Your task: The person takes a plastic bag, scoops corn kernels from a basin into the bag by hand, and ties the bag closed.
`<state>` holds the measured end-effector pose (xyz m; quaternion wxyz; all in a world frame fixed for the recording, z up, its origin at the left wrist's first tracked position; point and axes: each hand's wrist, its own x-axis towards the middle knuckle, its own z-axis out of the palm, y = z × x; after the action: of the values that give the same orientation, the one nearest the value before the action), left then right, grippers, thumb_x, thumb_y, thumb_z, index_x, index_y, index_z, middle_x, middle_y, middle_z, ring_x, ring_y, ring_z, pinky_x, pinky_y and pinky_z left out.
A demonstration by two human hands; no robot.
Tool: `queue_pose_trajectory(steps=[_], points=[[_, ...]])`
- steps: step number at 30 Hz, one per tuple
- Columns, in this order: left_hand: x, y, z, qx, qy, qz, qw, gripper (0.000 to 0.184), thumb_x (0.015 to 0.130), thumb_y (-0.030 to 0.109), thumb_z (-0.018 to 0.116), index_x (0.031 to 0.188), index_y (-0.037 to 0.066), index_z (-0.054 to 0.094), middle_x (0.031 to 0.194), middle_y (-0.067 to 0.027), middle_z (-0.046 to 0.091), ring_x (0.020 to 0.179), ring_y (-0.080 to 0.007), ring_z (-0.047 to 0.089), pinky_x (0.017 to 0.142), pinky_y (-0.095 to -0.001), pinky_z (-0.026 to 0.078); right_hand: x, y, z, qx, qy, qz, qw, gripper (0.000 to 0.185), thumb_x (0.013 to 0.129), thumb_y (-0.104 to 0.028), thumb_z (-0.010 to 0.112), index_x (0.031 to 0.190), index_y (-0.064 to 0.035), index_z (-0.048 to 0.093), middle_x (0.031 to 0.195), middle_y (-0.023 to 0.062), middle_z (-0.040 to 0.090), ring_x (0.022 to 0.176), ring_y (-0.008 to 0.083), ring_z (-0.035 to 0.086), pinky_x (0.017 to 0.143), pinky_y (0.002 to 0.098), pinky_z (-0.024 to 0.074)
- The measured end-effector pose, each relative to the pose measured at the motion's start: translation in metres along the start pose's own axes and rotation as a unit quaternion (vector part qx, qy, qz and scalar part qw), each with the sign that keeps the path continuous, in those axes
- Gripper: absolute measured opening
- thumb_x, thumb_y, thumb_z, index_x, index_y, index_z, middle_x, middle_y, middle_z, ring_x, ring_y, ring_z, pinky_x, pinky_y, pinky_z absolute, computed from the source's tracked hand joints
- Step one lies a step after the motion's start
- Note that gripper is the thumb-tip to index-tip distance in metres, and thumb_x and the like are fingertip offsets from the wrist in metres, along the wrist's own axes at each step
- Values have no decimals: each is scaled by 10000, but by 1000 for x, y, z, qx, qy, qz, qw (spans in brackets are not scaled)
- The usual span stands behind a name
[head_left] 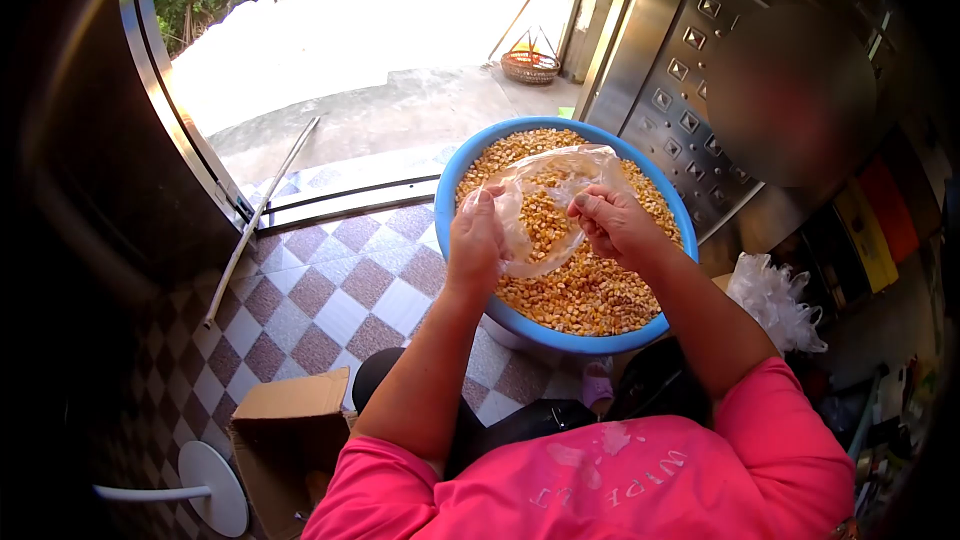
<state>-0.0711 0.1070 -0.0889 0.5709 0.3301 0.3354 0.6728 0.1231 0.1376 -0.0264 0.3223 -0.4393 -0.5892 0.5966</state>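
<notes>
A clear plastic bag [537,262] is stretched between my two hands above a wide blue tub [455,155]. My left hand [480,238] grips the bag's left edge, thumb against fingers. On the opposite side, my right hand [618,223] pinches the plastic with its fingers curled. Loose yellow corn kernels [575,300] fill the tub nearly to its rim, and some show through the bag's open mouth. Whether anything lies inside the bag I cannot tell.
White plastic bags [775,300] are bunched right of the tub. An open cardboard box [290,402] and a round white base [213,488] stand at lower left. A pale pole [262,220] leans across the door sill. Outside sits a wicker basket [530,67]. A metal door [680,80] is at right.
</notes>
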Motion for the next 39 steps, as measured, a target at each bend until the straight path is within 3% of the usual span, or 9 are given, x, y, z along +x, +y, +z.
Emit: queue_pose_trajectory(steps=[5, 7, 9, 10, 19, 25, 31, 37, 39], points=[[0, -1, 0, 10, 10, 0, 1000, 342, 980, 290, 357, 1099, 28, 539, 510, 67, 306, 404, -39, 284, 383, -205, 284, 54, 1, 8, 324, 10, 224, 919, 176, 929, -177, 477, 970, -6, 490, 709, 10, 474, 476, 40, 352, 354, 159, 220], [-1, 1, 1, -7, 4, -9, 1000, 339, 978, 296, 363, 1098, 29, 535, 508, 77, 297, 403, -31, 267, 380, -204, 258, 66, 3, 7, 369, -16, 211, 905, 198, 921, -147, 484, 1036, 12, 454, 790, 52, 502, 511, 70, 451, 344, 158, 327], [-2, 3, 2, -17, 3, -13, 1000, 338, 979, 297, 363, 1099, 29, 531, 508, 81, 292, 404, -27, 260, 379, -205, 245, 70, -3, 14, 398, 108, 223, 883, 243, 899, -105, 510, 1091, 16, 423, 932, 111, 493, 612, 147, 557, 418, 216, 506], [-2, 3, 2, -26, 1, -18, 999, 338, 980, 298, 363, 1100, 29, 527, 508, 85, 287, 405, -24, 252, 378, -205, 231, 69, -7, 20, 395, 161, 181, 886, 285, 877, -68, 526, 1119, 22, 406, 1055, 164, 441, 785, 229, 595, 583, 291, 594], [-1, 0, 1, -31, -3, -2, 1000, 333, 981, 300, 359, 1105, 33, 515, 513, 83, 280, 407, -25, 244, 379, -205, 220, 64, -2, 10, 323, 61, 56, 943, 391, 844, -104, 574, 1175, 8, 396, 1193, 157, 382, 1161, 306, 386, 935, 520, 438], [1, -1, 1, -35, 9, -2, 999, 334, 979, 308, 360, 1113, 44, 514, 524, 69, 294, 424, -38, 272, 396, -214, 269, 61, -7, 5, 272, -77, 100, 954, 456, 866, -202, 565, 1262, -32, 418, 1338, 145, 319, 1225, 288, 324, 878, 482, 453], [-1, 3, 2, 8, 18, 11, 1000, 333, 981, 294, 349, 1117, 38, 513, 533, 56, 310, 440, -49, 296, 415, -220, 300, 35, -18, 23, 15, -15, 31, 999, 410, 873, -193, 562, 1238, -30, 469, 1232, 120, 463, 1117, 219, 446, 756, 365, 510], [-4, 7, 3, 5, 13, 5, 1000, 340, 983, 290, 339, 1119, 32, 514, 528, 59, 287, 437, -48, 285, 421, -218, 292, -3, -2, -4, -45, 21, -71, 996, 186, 875, -138, 556, 1013, -18, 585, 841, 25, 599, 632, 106, 563, 575, 233, 467], [-3, 5, 2, 17, 14, 11, 1000, 346, 984, 292, 336, 1122, 29, 514, 524, 61, 281, 433, -45, 277, 419, -218, 286, -18, 9, -12, -275, 25, -202, 940, 144, 866, -132, 573, 960, -28, 604, 822, 10, 597, 643, 95, 565, 566, 239, 452]])
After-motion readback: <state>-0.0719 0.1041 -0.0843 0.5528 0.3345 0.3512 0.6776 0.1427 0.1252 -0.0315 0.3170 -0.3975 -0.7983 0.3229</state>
